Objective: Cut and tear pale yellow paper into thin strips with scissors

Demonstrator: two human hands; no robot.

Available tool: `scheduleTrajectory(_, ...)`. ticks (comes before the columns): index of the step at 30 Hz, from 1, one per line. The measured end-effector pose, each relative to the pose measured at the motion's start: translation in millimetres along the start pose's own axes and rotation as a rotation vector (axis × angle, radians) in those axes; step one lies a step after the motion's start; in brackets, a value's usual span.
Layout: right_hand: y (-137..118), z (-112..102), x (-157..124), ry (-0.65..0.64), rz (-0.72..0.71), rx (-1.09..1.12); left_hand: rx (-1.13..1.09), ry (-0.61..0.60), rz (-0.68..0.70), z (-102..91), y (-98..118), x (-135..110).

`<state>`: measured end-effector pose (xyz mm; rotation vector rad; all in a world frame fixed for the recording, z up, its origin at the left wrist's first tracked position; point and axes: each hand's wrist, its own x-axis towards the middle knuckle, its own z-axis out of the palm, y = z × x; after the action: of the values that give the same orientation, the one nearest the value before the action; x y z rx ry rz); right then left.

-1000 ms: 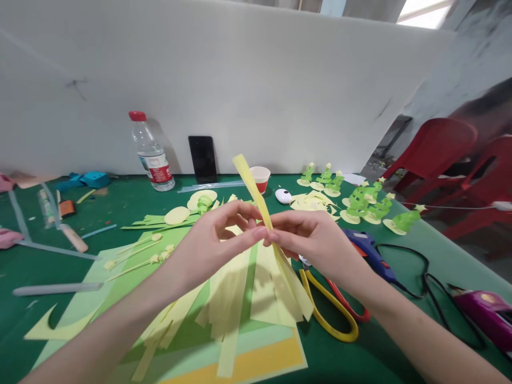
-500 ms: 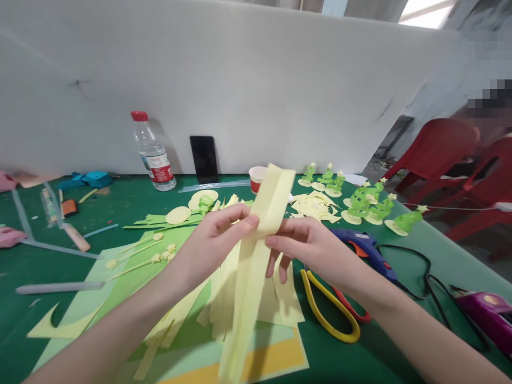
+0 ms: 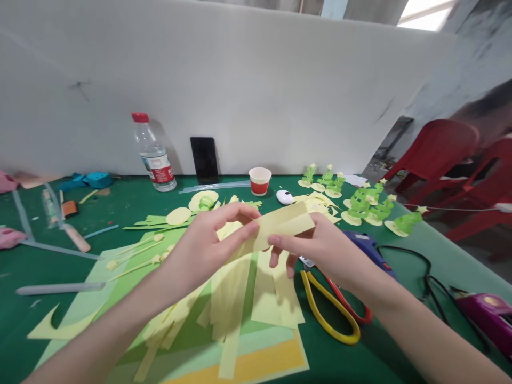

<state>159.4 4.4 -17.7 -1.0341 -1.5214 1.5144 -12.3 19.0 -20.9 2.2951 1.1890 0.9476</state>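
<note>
A pale yellow paper strip point(image 3: 286, 220) with a lengthwise crease is held up between both hands. My left hand point(image 3: 218, 240) pinches its left part between thumb and fingers. My right hand point(image 3: 316, 242) grips the strip nearer its right end, thumb in front and some fingers curled below. Beneath the hands lie several loose yellow paper strips point(image 3: 230, 304) on green and yellow sheets point(image 3: 276, 354). Scissors with yellow and red handles point(image 3: 334, 314) rest on the table just below my right hand.
Small green spiral paper trees point(image 3: 362, 205) with star tops stand at the right. A blue glue gun point(image 3: 366, 245) and its black cord lie beside my right forearm. A water bottle point(image 3: 156, 160), a phone point(image 3: 204, 160) and a paper cup point(image 3: 260, 181) stand along the white partition point(image 3: 248, 96).
The strip has swung from nearly upright to a rightward slant, and its long lower end no longer hangs toward me. My hands stay close together, and the cup is now uncovered.
</note>
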Motion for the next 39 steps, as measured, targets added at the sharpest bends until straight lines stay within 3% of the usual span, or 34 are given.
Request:
scheduleTrajectory(3, 5, 3, 1, -0.013, -0.014, 0.048, 0.128, 0.131, 0.181, 2.4, 1, -2)
scheduleTrajectory(6, 8, 3, 0, -0.036, -0.058, 0.077, 0.269, 0.174, 0.420, 4.2, 1, -4)
scheduleTrajectory(12, 1, -1, -11, -0.046, -0.167, -0.032, 0.315, 0.167, 0.474, 3.1, 5, -7)
scheduleTrajectory(15, -6, -4, -15, 0.008, -0.243, -0.220, 0.243, 0.205, 0.419, 1.2, 7, -7)
scheduleTrajectory(20, -8, -7, -16, 0.362, -0.488, -0.531, 0.143, 0.222, 0.288, -1.8, 11, -8)
scheduleTrajectory(22, -6, -6, -16, 0.360, -0.605, -0.627, 0.139, 0.198, 0.293, -2.2, 13, -8)
scheduleTrajectory(25, -4, -1, -16, 0.260, -0.680, -0.710, 0.137, 0.160, 0.330, -1.5, 15, -10)
scheduleTrajectory(31, -10, 1, -21, 0.220, -0.627, -0.740, 0.108, 0.068, 0.347, -1.2, 17, -11)
scheduleTrajectory(39, -18, -12, -26, 0.256, -0.450, -0.714, -0.210, -0.086, 0.017, -4.8, 18, -8)
